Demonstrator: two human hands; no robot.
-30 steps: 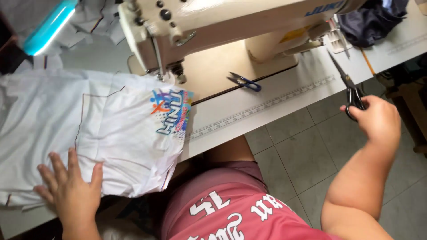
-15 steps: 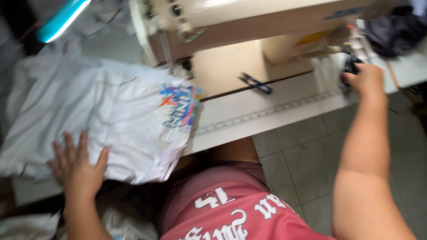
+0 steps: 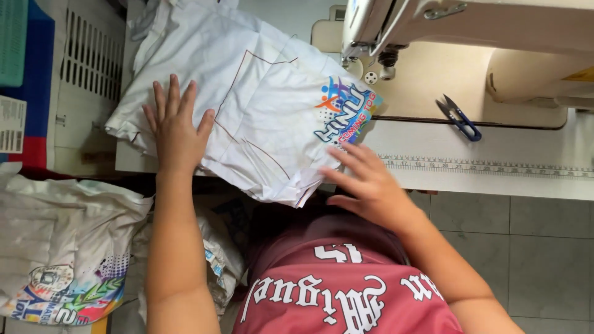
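One white garment (image 3: 266, 117), two hands (image 3: 176, 127), one snips (image 3: 459, 116)

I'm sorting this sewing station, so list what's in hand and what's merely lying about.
In hand:
- left hand, flat on the white printed garment
- right hand, at the garment's near edge
- sewing machine, garment beside its needle

Lying about:
- blue thread snips on the table
- pile of printed white garments, lower left

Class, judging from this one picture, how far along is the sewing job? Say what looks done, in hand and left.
Done: no finished seam shows. In hand: left hand flat on the white garment, right hand at its printed edge. Left: cloth is not yet under the sewing machine needle; blue snips lie unused.
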